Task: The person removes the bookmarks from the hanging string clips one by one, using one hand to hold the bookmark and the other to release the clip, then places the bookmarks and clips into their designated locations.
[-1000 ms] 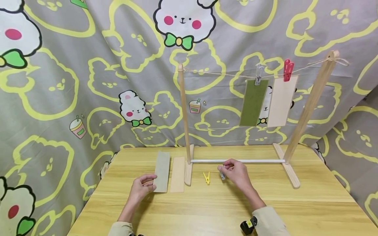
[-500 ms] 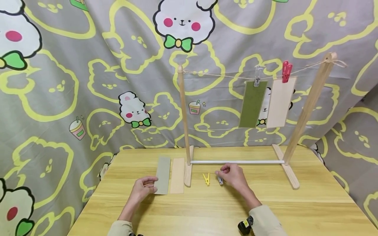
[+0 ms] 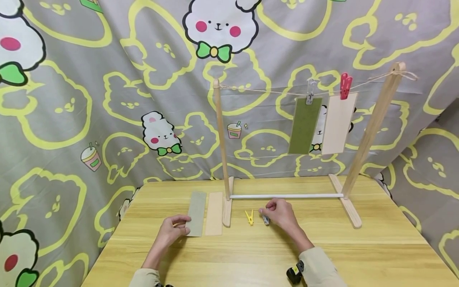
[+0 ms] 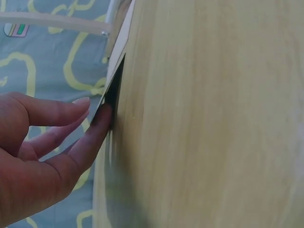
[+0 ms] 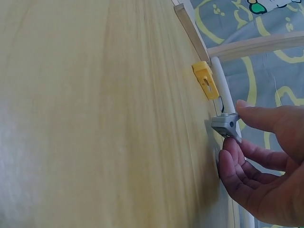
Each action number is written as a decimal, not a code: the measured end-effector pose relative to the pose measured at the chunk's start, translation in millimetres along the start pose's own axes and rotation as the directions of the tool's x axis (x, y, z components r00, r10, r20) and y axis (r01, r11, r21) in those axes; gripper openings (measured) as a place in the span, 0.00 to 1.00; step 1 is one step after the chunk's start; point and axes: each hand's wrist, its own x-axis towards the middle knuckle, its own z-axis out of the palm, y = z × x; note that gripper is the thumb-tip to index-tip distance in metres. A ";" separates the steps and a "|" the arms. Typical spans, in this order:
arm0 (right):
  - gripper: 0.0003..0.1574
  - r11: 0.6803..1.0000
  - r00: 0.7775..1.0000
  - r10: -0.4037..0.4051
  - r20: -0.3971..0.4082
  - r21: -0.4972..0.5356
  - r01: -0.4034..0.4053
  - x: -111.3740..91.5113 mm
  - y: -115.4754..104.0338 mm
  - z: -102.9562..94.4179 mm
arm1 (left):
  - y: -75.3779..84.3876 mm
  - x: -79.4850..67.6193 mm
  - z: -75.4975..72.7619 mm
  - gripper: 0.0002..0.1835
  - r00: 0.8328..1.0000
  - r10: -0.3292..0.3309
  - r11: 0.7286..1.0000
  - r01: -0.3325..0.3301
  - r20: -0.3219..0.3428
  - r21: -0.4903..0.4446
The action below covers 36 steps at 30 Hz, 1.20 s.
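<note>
A thin grey-green card [image 3: 197, 215] lies at the left of the table. My left hand [image 3: 173, 231] holds its left edge, fingers bent. In the left wrist view the card's near edge [image 4: 115, 85] stands tilted off the tabletop, a shadow beneath it, by the fingers of my left hand [image 4: 52, 147]. Near the white crossbar my right hand [image 3: 281, 213] pinches a grey clothes peg [image 3: 265, 220] between thumb and fingers; the right wrist view shows the peg [image 5: 225, 124] up close. A yellow clothes peg [image 3: 249, 218] lies just left of it.
A beige card [image 3: 214, 214] lies beside the stand's left foot [image 3: 227, 213]. Above, a string [image 3: 265, 91] spans two wooden posts. From it hang a green card [image 3: 305, 126] under a clear peg [image 3: 310, 92] and a cream card [image 3: 339, 124] under a red peg [image 3: 345, 86].
The grey-green card has come down nearer the table under my left hand. My right hand has shifted slightly left with the grey peg, toward the yellow one.
</note>
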 end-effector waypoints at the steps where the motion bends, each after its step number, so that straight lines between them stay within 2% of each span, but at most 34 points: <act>1: 0.16 1.000 1.000 0.002 0.001 -0.002 -0.002 0.0 -0.5 0.1 | 0.4 -0.5 -0.3 0.17 1.000 -0.002 1.000 0.002 0.000 0.006; 9: 0.16 1.000 1.000 -0.002 -0.007 -0.028 0.001 1.5 -3.2 2.1 | 4.9 -2.9 -3.4 0.13 1.000 -0.010 1.000 0.009 0.027 0.025; 22: 0.16 0.997 1.000 -0.003 -0.023 -0.078 0.001 3.7 -4.6 10.5 | 8.7 -6.3 -8.3 0.17 0.998 0.029 0.998 -0.032 0.062 0.046; 28: 0.16 0.997 1.000 -0.012 -0.027 -0.071 0.010 2.2 -4.7 9.5 | 8.9 -6.0 -6.8 0.18 0.996 0.050 0.999 -0.051 0.070 0.010; 36: 0.13 0.999 0.999 -0.023 -0.037 -0.042 0.022 -2.4 -4.9 3.7 | 9.5 -5.6 -6.0 0.18 0.996 0.053 0.998 -0.055 0.069 0.017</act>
